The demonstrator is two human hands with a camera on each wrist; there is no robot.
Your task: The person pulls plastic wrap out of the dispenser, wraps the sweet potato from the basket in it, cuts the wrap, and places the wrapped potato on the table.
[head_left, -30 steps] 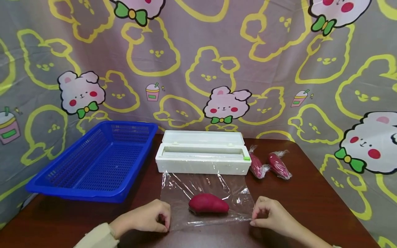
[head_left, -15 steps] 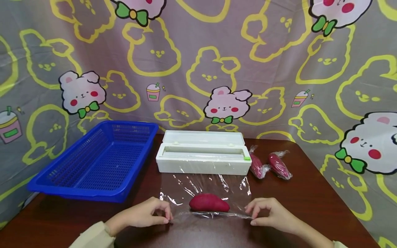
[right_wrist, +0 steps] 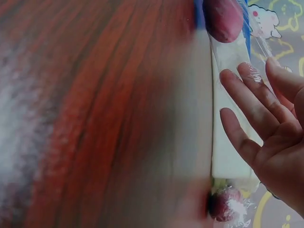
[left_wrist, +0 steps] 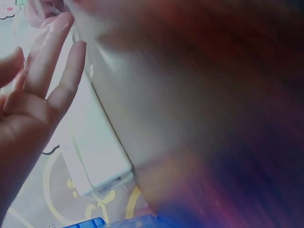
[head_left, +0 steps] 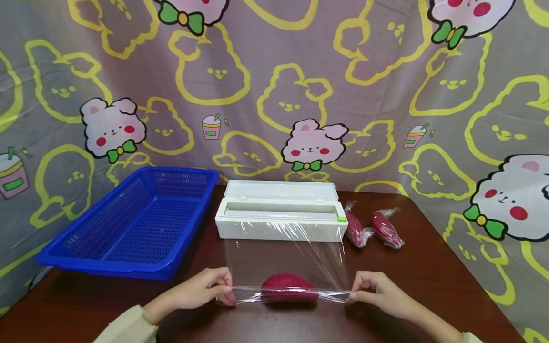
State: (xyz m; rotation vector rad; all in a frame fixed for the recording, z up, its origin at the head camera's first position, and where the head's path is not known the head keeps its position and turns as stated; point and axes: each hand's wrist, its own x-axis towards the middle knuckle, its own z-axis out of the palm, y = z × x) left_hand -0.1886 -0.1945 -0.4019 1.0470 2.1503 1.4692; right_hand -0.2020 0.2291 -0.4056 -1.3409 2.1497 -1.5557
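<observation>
A red-skinned sweet potato point(head_left: 288, 282) lies on the dark table at the front middle, with clear cling film point(head_left: 285, 259) drawn over its near side. The film runs back to an opened white cling film dispenser point(head_left: 280, 230). At the film's left edge, my left hand point(head_left: 206, 289) pinches it between thumb and fingers. My right hand point(head_left: 379, 291) pinches the opposite corner, so the front edge is stretched taut between both. In the right wrist view the sweet potato point(right_wrist: 225, 20) shows beyond the fingertips. The left wrist view shows the hand point(left_wrist: 35, 102) beside the dispenser point(left_wrist: 95, 147).
A blue perforated plastic basket point(head_left: 141, 228) stands at the left. Two film-wrapped sweet potatoes lie right of the dispenser, the nearer one point(head_left: 386, 229) toward the table's right side. A patterned cloth point(head_left: 266, 95) hangs behind the table.
Both hands have raised the film's front edge and brought it up over the near side of the sweet potato, which has shifted slightly toward me. The film now looks tauter.
</observation>
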